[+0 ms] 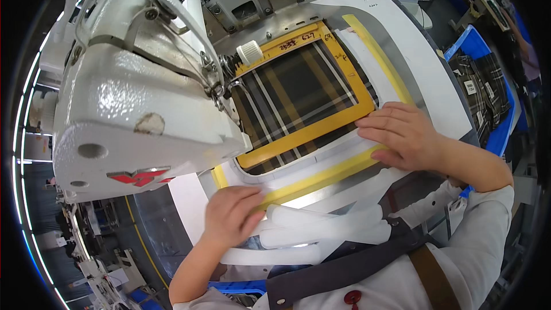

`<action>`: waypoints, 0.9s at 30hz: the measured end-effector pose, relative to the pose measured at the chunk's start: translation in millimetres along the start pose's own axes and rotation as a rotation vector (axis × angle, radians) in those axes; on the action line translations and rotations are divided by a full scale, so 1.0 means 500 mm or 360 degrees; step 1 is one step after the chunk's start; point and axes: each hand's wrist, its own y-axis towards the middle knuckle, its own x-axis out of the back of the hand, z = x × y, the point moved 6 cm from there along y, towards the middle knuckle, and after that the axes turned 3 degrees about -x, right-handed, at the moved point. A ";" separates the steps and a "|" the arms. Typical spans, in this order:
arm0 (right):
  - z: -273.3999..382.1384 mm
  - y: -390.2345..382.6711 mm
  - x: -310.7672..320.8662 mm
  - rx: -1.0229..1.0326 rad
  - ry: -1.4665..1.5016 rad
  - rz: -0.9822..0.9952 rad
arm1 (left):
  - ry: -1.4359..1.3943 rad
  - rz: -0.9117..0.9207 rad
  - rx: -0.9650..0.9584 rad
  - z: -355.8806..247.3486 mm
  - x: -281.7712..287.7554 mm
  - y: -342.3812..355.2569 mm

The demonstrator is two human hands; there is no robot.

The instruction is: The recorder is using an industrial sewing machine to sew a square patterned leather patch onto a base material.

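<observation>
A yellow frame (310,132) lies at the centre of the frame, clamping dark plaid fabric (293,95) flat inside its opening. It sits within a white template plate (402,63) edged with yellow tape strips (321,179), all on the metal bench (344,192) of the machine.

The right hand (402,135), at centre right, rests flat with fingers spread and extended, its fingertips pressing on the plate just beside the frame's lower right corner; the grip is apart, clamped on nothing. The left hand (229,215), at lower centre, lies palm down on the plate's near edge, fingers loosely together against the tape strip, likewise holding nothing.

The white sewing machine head (138,92) fills the upper left and overhangs the frame's left edge, leaving no room on that side. Open plate surface runs toward the upper right. White foam-like bars (321,227) crowd the near edge between the hands. A blue bin (499,132) with more plaid pieces (482,89) stands at the right, well apart.
</observation>
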 end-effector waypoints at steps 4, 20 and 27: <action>0.047 0.003 -0.006 -0.0076 -0.0285 -0.0028 | 0.0247 0.0142 0.0255 -0.040 -0.026 0.042; 0.062 -0.013 -0.032 -0.0136 -0.0273 -0.0029 | 0.0360 0.0088 0.0343 -0.038 -0.011 0.025; 0.068 -0.019 -0.029 -0.0148 -0.0437 -0.0028 | 0.0342 0.0114 0.0308 -0.042 -0.007 0.032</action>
